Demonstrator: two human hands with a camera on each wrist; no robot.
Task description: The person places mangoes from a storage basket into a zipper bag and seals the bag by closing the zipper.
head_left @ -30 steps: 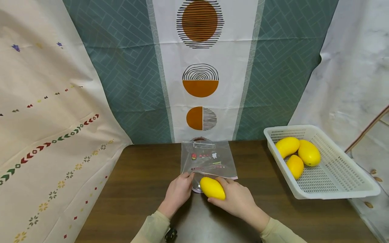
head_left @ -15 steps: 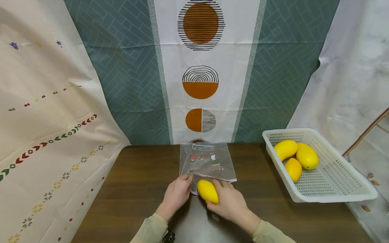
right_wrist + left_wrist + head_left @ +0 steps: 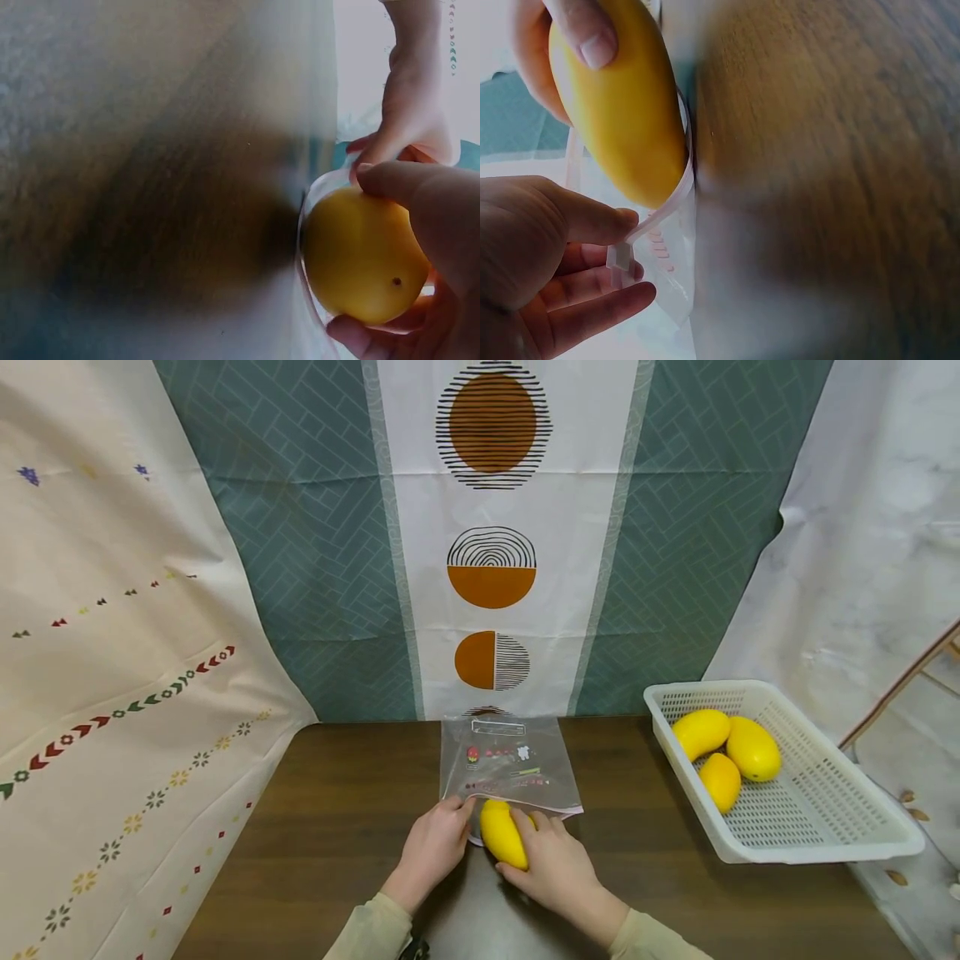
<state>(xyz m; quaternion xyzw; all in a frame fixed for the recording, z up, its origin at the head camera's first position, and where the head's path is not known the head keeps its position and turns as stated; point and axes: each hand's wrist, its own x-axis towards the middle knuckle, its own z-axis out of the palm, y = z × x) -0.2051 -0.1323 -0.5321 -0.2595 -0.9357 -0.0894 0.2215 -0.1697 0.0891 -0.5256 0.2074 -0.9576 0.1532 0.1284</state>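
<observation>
A clear zip bag [image 3: 501,760] with small printed pictures lies flat on the table, its mouth toward me. My left hand [image 3: 433,843] pinches the left corner of the mouth, thumb and fingers on the zip strip [image 3: 622,259]. My right hand [image 3: 553,864] grips a yellow mango [image 3: 501,835]. In the left wrist view the mango's lower end sits within the loop of the opened rim [image 3: 679,191]. Thumb and fingers wrap the mango from both sides in the right wrist view, with its stem spot facing that camera.
A white perforated basket [image 3: 832,814] stands at the right of the brown table [image 3: 322,860], with three yellow mangoes [image 3: 753,749] at its left end. Patterned cloths hang behind and on both sides.
My right hand has carried the mango left and into the bag's mouth, turning it more lengthwise. The left hand keeps its pinch on the bag's edge. The head view has shifted slightly.
</observation>
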